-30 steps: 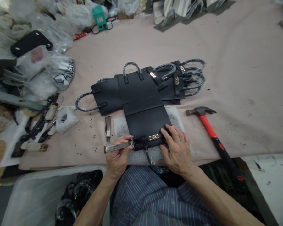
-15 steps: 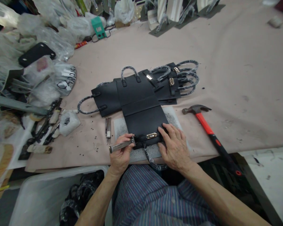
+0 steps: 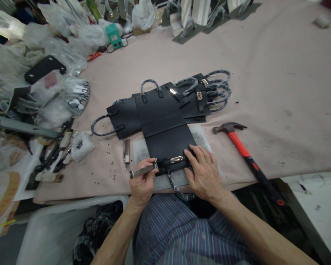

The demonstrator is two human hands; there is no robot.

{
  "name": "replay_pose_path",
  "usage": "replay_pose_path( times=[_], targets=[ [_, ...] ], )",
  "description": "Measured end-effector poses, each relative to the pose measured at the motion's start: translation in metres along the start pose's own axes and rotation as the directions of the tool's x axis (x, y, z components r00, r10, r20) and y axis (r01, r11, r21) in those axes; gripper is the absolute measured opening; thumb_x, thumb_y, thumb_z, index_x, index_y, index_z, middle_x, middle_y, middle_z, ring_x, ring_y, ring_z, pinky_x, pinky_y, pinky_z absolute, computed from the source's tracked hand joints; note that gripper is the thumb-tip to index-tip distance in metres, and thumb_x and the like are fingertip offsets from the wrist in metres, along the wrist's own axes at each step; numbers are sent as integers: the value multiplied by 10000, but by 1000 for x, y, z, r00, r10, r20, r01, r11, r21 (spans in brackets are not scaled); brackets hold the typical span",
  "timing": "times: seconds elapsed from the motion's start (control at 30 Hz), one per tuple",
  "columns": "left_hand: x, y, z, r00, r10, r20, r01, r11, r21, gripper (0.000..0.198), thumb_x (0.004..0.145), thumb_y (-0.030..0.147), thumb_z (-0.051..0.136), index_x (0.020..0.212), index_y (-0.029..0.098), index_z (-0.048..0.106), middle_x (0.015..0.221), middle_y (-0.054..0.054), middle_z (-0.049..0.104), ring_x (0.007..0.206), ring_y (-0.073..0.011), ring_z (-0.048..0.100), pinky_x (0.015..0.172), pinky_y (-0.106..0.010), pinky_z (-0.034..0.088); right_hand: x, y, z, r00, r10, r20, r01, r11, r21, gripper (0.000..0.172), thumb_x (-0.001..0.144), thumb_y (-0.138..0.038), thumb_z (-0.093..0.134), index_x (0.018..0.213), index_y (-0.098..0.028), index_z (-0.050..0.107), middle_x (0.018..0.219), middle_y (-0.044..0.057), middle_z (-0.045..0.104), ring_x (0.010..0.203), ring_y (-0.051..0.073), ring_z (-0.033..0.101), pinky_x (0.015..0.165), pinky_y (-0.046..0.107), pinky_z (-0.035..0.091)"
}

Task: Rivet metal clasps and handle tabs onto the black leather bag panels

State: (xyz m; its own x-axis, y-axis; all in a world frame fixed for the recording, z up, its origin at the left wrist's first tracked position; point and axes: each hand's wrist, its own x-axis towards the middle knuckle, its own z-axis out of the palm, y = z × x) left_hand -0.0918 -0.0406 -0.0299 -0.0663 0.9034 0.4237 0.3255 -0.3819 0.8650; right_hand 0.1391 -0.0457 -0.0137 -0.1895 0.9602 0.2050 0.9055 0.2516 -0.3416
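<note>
My left hand (image 3: 141, 188) is closed around a metal punch (image 3: 143, 171), its working end at the left edge of a black leather bag panel (image 3: 168, 141). Flat on the panel's right corner lies my right hand (image 3: 204, 173), fingers stretched out. Between the hands, a strap with a gold-coloured clasp (image 3: 177, 159) crosses the panel. A plastic-wrapped handle (image 3: 179, 192) hangs from its near edge. Under the panel is a pale board (image 3: 139, 149). Whether the punch tip touches the leather, I cannot make out.
More black bag panels (image 3: 124, 114) with wrapped handles overlap behind. A claw hammer (image 3: 244, 151) with a red and black grip lies at right. Slim metal tools (image 3: 126, 154) rest left of the board. A plastic bin (image 3: 55, 228) stands below the table's front edge.
The view has shifted slightly. Both hands, the punch and the panel stay in nearly the same positions.
</note>
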Motion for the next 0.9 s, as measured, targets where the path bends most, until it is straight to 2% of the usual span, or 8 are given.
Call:
replay_pose_path(
  times=[0.17, 0.37, 0.5, 0.7, 0.9],
  targets=[
    [-1, 1, -2, 999, 33, 30, -35, 996, 83, 109, 889, 109, 673, 938, 181, 608, 1087, -68, 703, 1026, -211, 725, 976, -429, 579, 0, -1, -1, 1000, -4, 0, 4, 1000, -1, 548, 924, -297, 540, 1454, -173, 475, 1548, 144, 434, 1449, 348, 345, 1191, 548, 262],
    [4, 5, -7, 994, 59, 95, -70, 991, 115, 120, 898, 91, 646, 935, 191, 590, 1081, -55, 700, 1027, -189, 716, 977, -384, 568, -1, 0, 0, 1000, 1, 2, -1, 1000, -1, 561, 925, -299, 540, 1467, -179, 463, 1556, 136, 429, 1454, 347, 339, 1187, 554, 268],
    [-2, 9, -7, 989, 94, 110, -112, 979, 169, 138, 905, 69, 621, 950, 197, 593, 1102, -58, 698, 1075, -185, 699, 984, -373, 565, -1, 1, 1, 1000, -4, 0, 4, 1000, -6, 546, 937, -305, 525, 1464, -171, 468, 1548, 138, 437, 1449, 346, 346, 1178, 553, 281],
    [-13, 12, -5, 1000, 18, 9, -19, 980, 198, 134, 917, 91, 615, 978, 208, 595, 1129, -60, 689, 1077, -189, 698, 993, -394, 562, 0, 1, 2, 999, -27, -23, 27, 999, -19, 542, 936, -302, 526, 1456, -163, 472, 1536, 150, 445, 1435, 348, 360, 1174, 550, 290],
    [-9, 8, -7, 998, -50, 39, 45, 993, 110, 132, 925, 105, 614, 993, 215, 588, 1145, -56, 685, 1091, -189, 697, 1012, -393, 551, 0, 2, 2, 999, -40, -9, 40, 999, -22, 545, 939, -294, 512, 1463, -153, 456, 1538, 165, 435, 1440, 358, 355, 1172, 562, 297]
  ],
)
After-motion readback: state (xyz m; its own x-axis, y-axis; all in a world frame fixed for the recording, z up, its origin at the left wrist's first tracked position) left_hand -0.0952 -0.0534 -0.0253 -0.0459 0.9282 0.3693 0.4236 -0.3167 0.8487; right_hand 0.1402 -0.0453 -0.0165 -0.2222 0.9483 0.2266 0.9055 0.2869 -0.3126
